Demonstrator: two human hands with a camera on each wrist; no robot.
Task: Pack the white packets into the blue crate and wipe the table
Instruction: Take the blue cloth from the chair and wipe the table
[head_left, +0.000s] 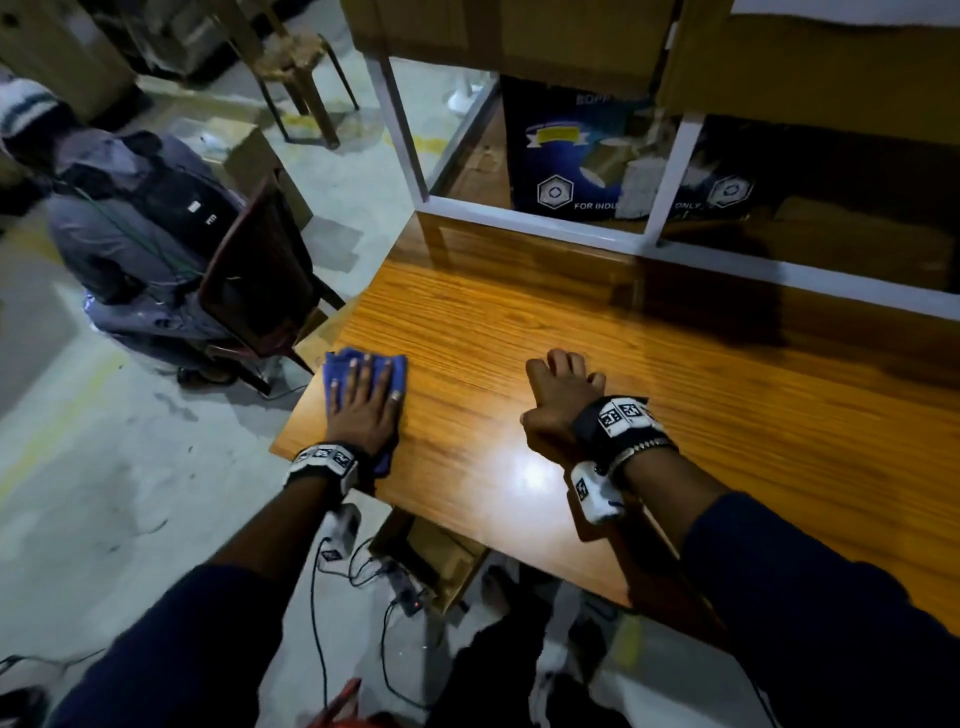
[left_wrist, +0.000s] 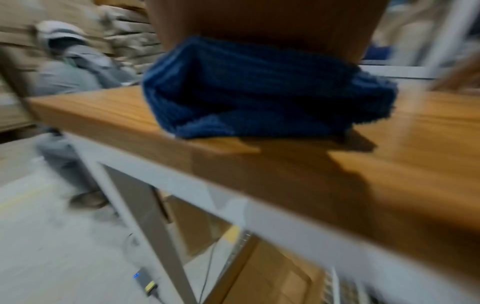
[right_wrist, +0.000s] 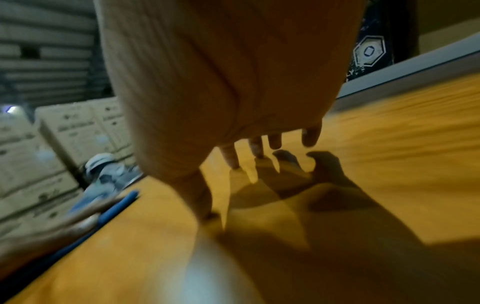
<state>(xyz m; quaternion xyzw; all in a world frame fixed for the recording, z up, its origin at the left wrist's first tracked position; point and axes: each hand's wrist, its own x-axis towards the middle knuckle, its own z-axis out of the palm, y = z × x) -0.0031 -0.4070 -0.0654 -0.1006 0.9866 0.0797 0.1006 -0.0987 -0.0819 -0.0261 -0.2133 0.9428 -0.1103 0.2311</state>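
Observation:
A blue cloth lies at the left front corner of the wooden table. My left hand presses flat on the cloth with straight, spread fingers. The left wrist view shows the cloth bunched under my palm at the table edge. My right hand rests on the bare wood to the right, its fingers bent down with tips touching the table and nothing in them. No white packets and no blue crate are in view.
A person in grey sits on a dark chair just left of the table. A white-framed shelf with a dark blue box stands behind. Cables and a power strip lie on the floor below.

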